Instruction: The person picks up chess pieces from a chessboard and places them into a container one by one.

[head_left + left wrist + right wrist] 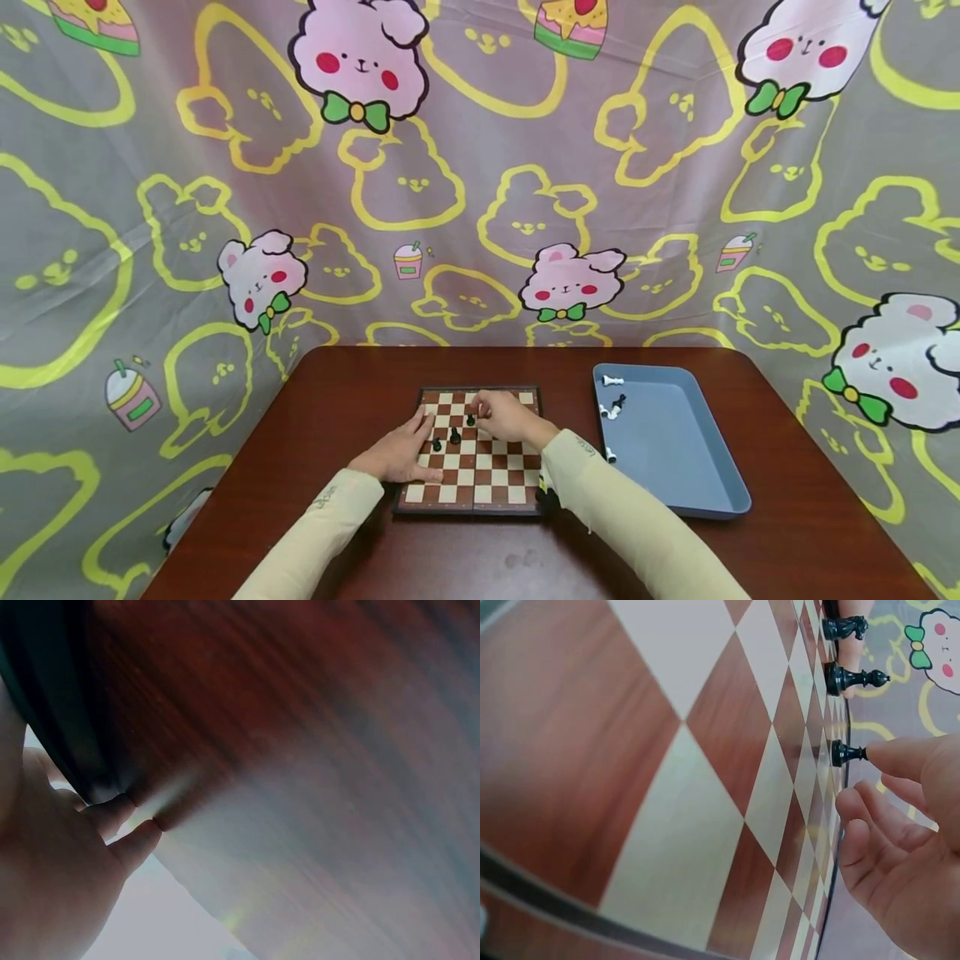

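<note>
Spread over the left edge of the chessboard (498, 493) lies my left hand (401, 450), its fingers fairly straight; the left wrist view shows this hand (56, 847) against the board's dark edge. My right hand (508, 415) pinches the top of a small black pawn (470, 420) standing upright on the board. In the right wrist view a fingertip of that hand (904, 840) meets the pawn's head (847, 753), while other fingers are curled. A black bishop (454, 435) and a black knight (437, 444) stand between the hands.
To the right of the board is a blue-grey tray (675, 442) with several white pieces and a black one (620, 401) along its left side. A dark object (547, 500) is partly hidden beneath the right forearm. Patterned cloth hangs around the brown table (337, 375).
</note>
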Motion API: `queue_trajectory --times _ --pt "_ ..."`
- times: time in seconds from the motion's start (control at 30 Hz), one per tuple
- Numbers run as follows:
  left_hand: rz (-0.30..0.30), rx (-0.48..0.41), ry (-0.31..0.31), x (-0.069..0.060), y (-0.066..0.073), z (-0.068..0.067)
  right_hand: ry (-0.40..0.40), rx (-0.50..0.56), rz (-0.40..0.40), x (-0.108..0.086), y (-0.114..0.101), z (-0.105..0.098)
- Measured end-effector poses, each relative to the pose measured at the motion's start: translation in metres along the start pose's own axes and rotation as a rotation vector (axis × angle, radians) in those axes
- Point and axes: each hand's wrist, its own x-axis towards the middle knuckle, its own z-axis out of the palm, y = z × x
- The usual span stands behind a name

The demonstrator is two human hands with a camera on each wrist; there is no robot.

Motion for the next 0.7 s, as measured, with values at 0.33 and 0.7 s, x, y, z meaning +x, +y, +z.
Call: queue_trajectory --times 0.33,0.7 --pt "0.033 0.003 0.015 -0.0012 0.0003 -0.0015 -0.018 -0.024 -0.002 0.0057 -0.0063 0.0062" --pt "0.018 -0.004 0.021 -0.0027 -0.0009 -0.0001 -0.012 -0.008 0.0 -0.0004 -0.004 0.0048"
